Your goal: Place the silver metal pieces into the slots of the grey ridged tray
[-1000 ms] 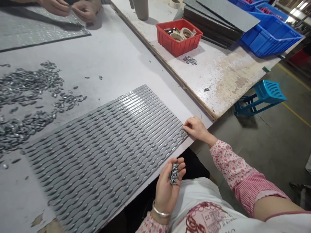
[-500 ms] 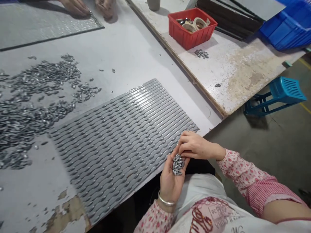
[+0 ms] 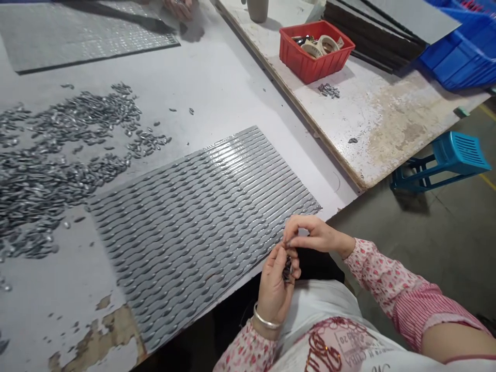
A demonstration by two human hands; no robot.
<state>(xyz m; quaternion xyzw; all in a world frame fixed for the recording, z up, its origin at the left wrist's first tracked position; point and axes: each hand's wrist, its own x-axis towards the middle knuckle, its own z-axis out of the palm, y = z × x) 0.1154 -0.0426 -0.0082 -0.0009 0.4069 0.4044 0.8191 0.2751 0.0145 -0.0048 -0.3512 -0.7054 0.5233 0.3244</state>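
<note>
Small grey, seed-shaped pieces (image 3: 287, 269) sit inside my left hand (image 3: 276, 281), whose fingers are curled round them near the panel's front edge. My right hand (image 3: 308, 235) is pinched at the left fingertips; a small dark piece seems to be between its thumb and forefinger, mostly hidden. Beside both hands lies a grey ridged panel (image 3: 194, 227). Rows of wavy ridges with raised seed-shaped bumps cover its left and middle part, while straight ridges run across its far right part.
Many loose grey pieces (image 3: 62, 170) lie left of the panel. Another person's hand (image 3: 180, 8) is by a second panel (image 3: 96, 41) at the back. On the adjoining table stand a red bin (image 3: 313, 57) with tape rolls and a blue crate (image 3: 461, 51). A blue stool (image 3: 453, 155) stands at right.
My left hand has closed from an open palm round the grey pieces. My right hand's fingers have drawn into a pinch at its fingertips. The view has shifted slightly.
</note>
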